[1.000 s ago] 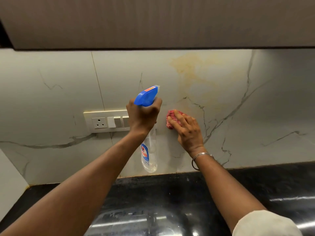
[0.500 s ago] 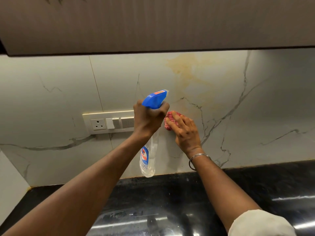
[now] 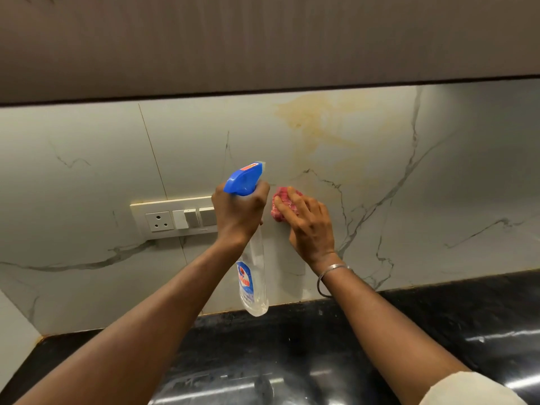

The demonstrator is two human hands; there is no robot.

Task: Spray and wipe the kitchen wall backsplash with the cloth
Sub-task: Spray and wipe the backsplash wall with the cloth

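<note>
1. Left hand (image 3: 239,213) is wrapped around the neck of a clear plastic spray bottle with a blue trigger head (image 3: 252,252); the nozzle is aimed up and to the right at the wall, and the slim body hangs tilted below the fist, its blue label facing the camera.
2. Right hand (image 3: 309,226) is laid flat, fingers spread, over a small bunched pink-red cloth (image 3: 280,204) — the cloth is pressed against the pale marble-look tiled backsplash (image 3: 409,200) just right of the bottle head.
3. Progress is judged to be early or middling: a broad yellow-brown stain (image 3: 318,124) is seen above the cloth, just under the dark wood-grain wall cabinet (image 3: 263,39), and it looks untouched. Whether spray has been laid on it cannot be told.
4. What is left, by this judgement, is the stained upper zone and the wide stretch of tile to the right.
5. Materials: the tiles are smooth and slightly glossy, crossed by thin grey veins and a fine vertical joint; the cloth looks soft and ribbed; the bottle is thin and see-through.
6. A cream plastic switch and socket plate (image 3: 175,219) is set just left of the spraying hand — liquid would best be kept off it.
7. A polished black stone countertop (image 3: 438,331) runs below, with light streaks mirrored in it.
</note>
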